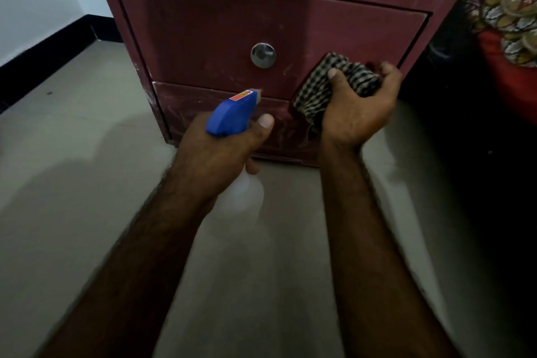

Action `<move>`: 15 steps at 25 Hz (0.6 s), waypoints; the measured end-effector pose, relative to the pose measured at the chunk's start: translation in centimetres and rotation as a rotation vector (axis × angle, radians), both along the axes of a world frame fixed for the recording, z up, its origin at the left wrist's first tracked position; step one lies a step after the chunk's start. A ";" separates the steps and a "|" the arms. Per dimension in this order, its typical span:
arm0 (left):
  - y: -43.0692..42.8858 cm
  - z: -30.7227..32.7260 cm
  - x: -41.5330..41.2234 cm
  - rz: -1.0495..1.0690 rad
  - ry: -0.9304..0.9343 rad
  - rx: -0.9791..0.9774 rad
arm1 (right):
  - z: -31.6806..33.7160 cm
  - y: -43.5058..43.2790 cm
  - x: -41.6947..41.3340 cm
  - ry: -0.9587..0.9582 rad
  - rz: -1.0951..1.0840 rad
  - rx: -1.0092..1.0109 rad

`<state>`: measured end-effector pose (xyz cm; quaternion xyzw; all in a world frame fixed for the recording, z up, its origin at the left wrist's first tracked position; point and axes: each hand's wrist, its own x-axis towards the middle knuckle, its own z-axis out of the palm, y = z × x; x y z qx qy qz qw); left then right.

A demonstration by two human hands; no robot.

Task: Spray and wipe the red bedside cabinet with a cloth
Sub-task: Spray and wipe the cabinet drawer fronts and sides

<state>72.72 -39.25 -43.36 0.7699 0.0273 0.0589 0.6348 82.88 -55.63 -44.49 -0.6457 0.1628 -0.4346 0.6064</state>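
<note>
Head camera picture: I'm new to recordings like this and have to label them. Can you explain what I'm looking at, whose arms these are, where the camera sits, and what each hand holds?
There is no machine here. A person wears one wide-angle camera on the head, looking forward and down, so the two bare arms reaching in from the bottom are the person's own.

The left hand grips a spray bottle with a blue head, its nozzle aimed at the lower front of the red bedside cabinet. The right hand holds a bunched checked cloth against the right side of the cabinet's front.

The cabinet stands on a pale floor and has a drawer with a round metal knob. Its front looks scuffed and streaky. Patterned fabric shows at the right edge.
</note>
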 end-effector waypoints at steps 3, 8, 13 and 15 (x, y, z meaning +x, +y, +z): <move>0.3 -0.2 0.2 0.027 0.009 0.005 | 0.0 1.6 -0.3 0.066 0.056 -0.058; 0.8 -0.2 0.4 0.006 -0.016 -0.004 | 0.5 0.4 -0.1 0.025 0.059 -0.031; 1.5 -0.4 0.5 0.060 0.003 -0.016 | 1.1 1.8 -0.3 0.037 0.096 -0.120; 1.6 -0.5 0.5 0.066 0.015 -0.020 | 1.0 2.5 -0.4 0.049 0.142 -0.148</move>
